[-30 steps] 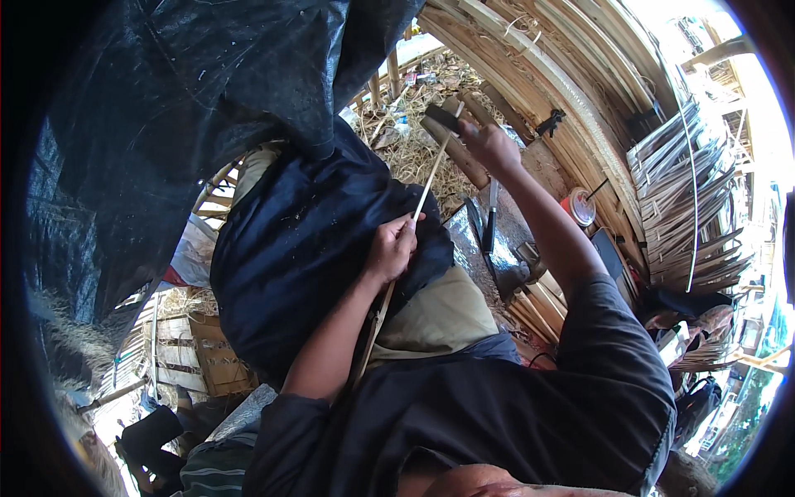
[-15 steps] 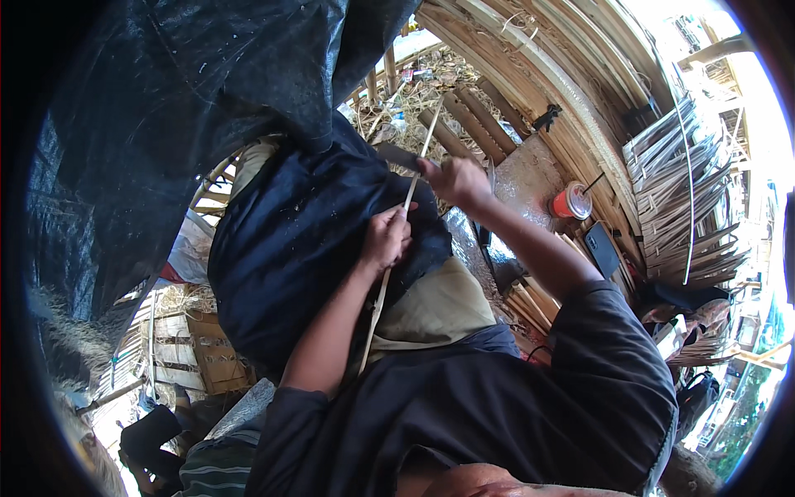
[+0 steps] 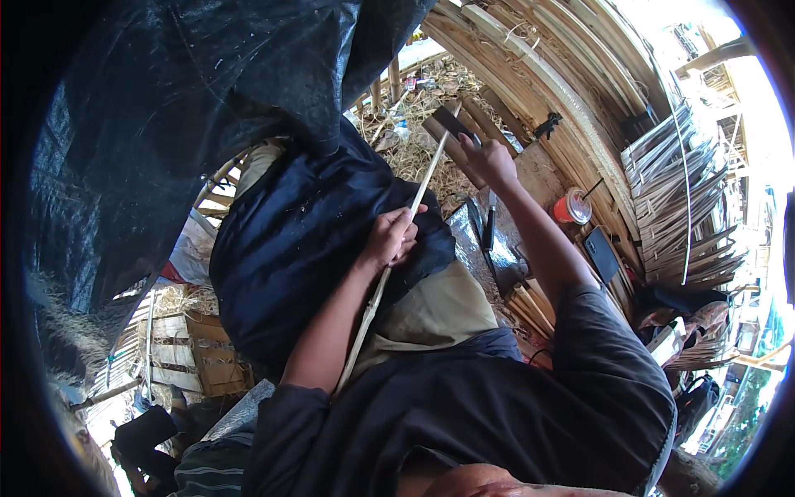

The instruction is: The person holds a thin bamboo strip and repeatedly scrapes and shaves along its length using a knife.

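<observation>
With the left hand [image 3: 393, 238] as the dial's centre, the pale strip [image 3: 431, 170] runs from 1 o'clock down to 7 o'clock, passing beside the left forearm; the left fingers are curled closed around its middle. The right hand [image 3: 494, 161], at 2 o'clock, has its fingers folded on the near end of a wide dark blade [image 3: 447, 126], which crosses the strip close to its far end; whether the edge bites into it cannot be told. Half a second ago that blade was just beyond the left hand; now it is well out along the strip, and the strip's lower end reaches farther toward 7 o'clock. The black-handled knife [image 3: 489, 228] at 3 o'clock, earlier hidden by the right forearm, shows again. The blade has open air over straw-covered ground [image 3: 439, 91] at 12 to 1 o'clock, bounded by the edge of a black tarp [image 3: 207, 99] from 10 to 11 o'clock and stacked wood [image 3: 571, 83] near 2 o'clock. The dark cloth [image 3: 306, 224] over the lap ends just right of the left hand. Counted: one strip, one blade in use, one black-handled knife, one orange cup [image 3: 572, 207] and one phone [image 3: 602, 253], the last two near 3 o'clock.
</observation>
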